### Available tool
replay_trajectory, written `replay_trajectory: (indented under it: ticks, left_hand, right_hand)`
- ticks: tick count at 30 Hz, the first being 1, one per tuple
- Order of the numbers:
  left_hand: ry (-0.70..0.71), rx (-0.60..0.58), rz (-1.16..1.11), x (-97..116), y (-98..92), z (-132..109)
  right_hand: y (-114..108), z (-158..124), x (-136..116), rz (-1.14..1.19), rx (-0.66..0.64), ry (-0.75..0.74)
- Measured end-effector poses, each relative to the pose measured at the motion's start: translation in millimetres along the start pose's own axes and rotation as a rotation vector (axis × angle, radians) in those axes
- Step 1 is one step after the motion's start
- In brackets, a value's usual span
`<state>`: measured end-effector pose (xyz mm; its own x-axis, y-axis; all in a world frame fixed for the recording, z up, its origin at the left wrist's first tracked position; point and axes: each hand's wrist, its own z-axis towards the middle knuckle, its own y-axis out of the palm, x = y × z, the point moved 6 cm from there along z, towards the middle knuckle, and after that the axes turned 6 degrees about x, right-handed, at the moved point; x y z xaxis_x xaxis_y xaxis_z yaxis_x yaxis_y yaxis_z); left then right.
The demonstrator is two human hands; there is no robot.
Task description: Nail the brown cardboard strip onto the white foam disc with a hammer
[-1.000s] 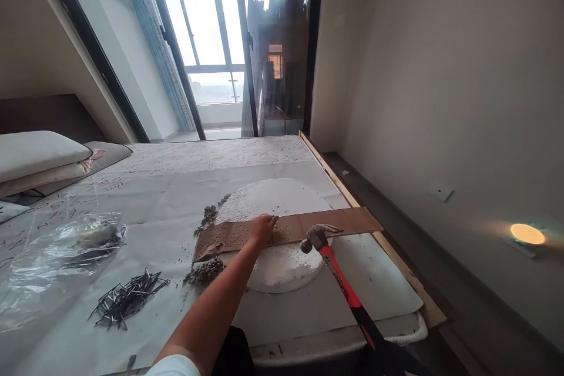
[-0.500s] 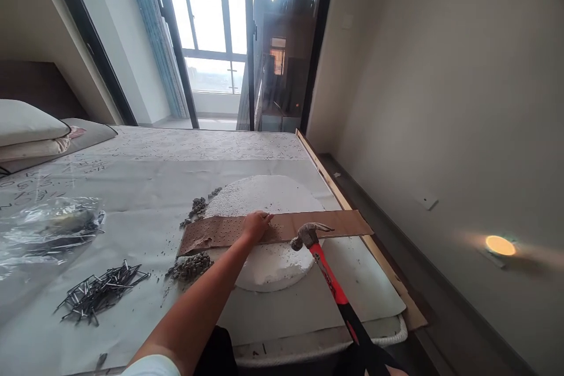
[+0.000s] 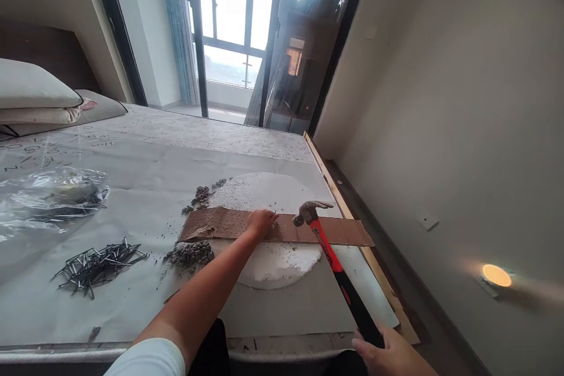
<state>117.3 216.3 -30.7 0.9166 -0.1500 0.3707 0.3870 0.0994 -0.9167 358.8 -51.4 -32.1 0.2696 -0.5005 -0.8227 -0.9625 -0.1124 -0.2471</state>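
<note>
Bedroom in a home, in use as makeshift workshop; bed [image 3: 132,153] under printed sheet, stacked pillows [image 3: 35,91] against dark headboard [image 3: 48,50]; glass sliding door [image 3: 229,29] to balcony; loose nails [image 3: 94,258] heaped on sheet.

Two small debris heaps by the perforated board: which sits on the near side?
The near heap, this side of the board; the far heap lies beyond it.

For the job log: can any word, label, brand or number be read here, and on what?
No text can be read for certain.
On the sheet: scattered dark letter-like marks, too blurred to read.
On the hammer in the right hand: no legible brand.
On the perforated strip under the left hand: holes only, no print.
</note>
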Motion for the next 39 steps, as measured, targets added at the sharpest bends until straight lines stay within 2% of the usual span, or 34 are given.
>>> replay_trajectory:
  ticks: [5,8,10,17,22,28,34,39]
  left_hand:
    - [0.028,0.016,-0.012,-1.2,3.1,-1.5]
    - [0.024,0.022,-0.037,-4.2,6.8,-1.4]
    - [0.02,0.022,-0.06,-5.9,8.6,-1.4]
    - [0.02,0.009,-0.091,-6.1,8.7,-4.9]
    - [0.069,0.022,-0.066,-4.0,7.8,-6.4]
    - [0.085,0.011,-0.035,-3.2,5.1,-9.2]
    - [0.107,0.003,-0.032,0.5,3.2,-8.9]
    - [0.083,0.016,-0.141,-6.5,2.2,-7.1]
  right_hand:
    - [21.3,11.7,-60.9,-0.042,-0.129,-0.061]
    - [23.5,14.5,-85.3,-0.028,-0.096,-0.077]
    - [25.9,18.9,-91.8,-0.024,-0.068,-0.086]
    - [46.1,37.2,-76.1,-0.11,-0.17,-0.006]
    - [36.6,29.6,-89.5,-0.067,-0.097,-0.056]
    - [47.3,39.8,-64.1,-0.056,-0.163,0.045]
    - [36.0,38.5,-76.2,-0.033,-0.082,-0.064]
    - [47.7,46.6,-63.6,-0.089,-0.102,0.003]
